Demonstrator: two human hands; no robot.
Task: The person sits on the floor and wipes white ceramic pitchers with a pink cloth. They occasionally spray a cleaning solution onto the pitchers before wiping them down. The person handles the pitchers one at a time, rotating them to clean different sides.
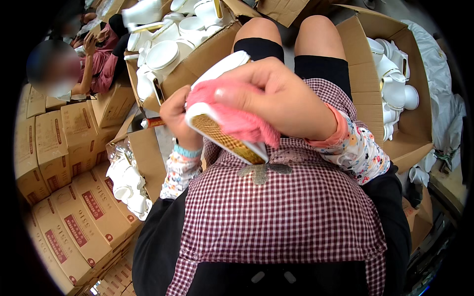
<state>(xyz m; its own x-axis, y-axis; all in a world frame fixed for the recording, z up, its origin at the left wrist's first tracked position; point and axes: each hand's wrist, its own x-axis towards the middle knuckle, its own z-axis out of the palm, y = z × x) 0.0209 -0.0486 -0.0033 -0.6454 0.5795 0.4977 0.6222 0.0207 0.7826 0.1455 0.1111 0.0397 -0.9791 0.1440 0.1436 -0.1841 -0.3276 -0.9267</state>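
A white ceramic vessel, jug-like, with a gold-patterned long panel on its lower side, is held tilted above my lap. My left hand is wrapped round its left side, fingers partly hidden behind it. My right hand is closed on a pink cloth that lies bunched against the vessel, the thumb pressing on top. The cloth covers the vessel's middle, and its far end is slightly blurred.
Open cardboard boxes of white ceramic vessels stand ahead-left and right. Bagged white pieces sit at my left, beside stacked closed cartons. A red tube lies near my left hand. Another person sits far left.
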